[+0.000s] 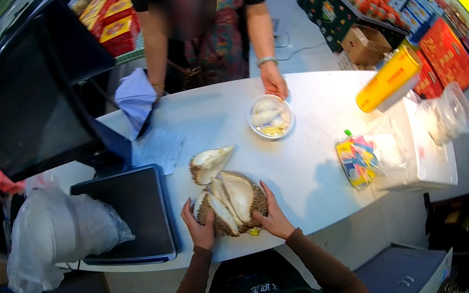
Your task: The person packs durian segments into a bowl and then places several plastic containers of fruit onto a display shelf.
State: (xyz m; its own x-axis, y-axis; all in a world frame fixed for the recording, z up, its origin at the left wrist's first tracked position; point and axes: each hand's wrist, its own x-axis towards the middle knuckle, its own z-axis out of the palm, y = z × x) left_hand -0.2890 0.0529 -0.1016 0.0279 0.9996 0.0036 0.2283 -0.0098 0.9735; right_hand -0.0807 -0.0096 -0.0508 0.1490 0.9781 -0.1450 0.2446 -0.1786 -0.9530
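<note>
Between my two hands sits an opened durian husk (236,195), its pale hollow inside facing up and its spiky brown shell outward. My left hand (201,227) grips the husk's left side, and my right hand (273,213) holds its right side. A separate piece of durian husk (209,161) lies just beyond, on the white counter (304,177). Farther across, a round clear plastic tub (271,117) contains pale yellow durian flesh. Another person's hand (275,83) touches the tub's far rim. A small yellow bit shows under the husk near my right hand.
To the left are a weighing scale (125,216), plastic bags (67,230), a dark monitor (37,104) and a paper sheet (157,151). On the right stand a yellow roll (390,79), a colourful packet (357,160) and a white foam box (431,165). A person (233,16) stands opposite.
</note>
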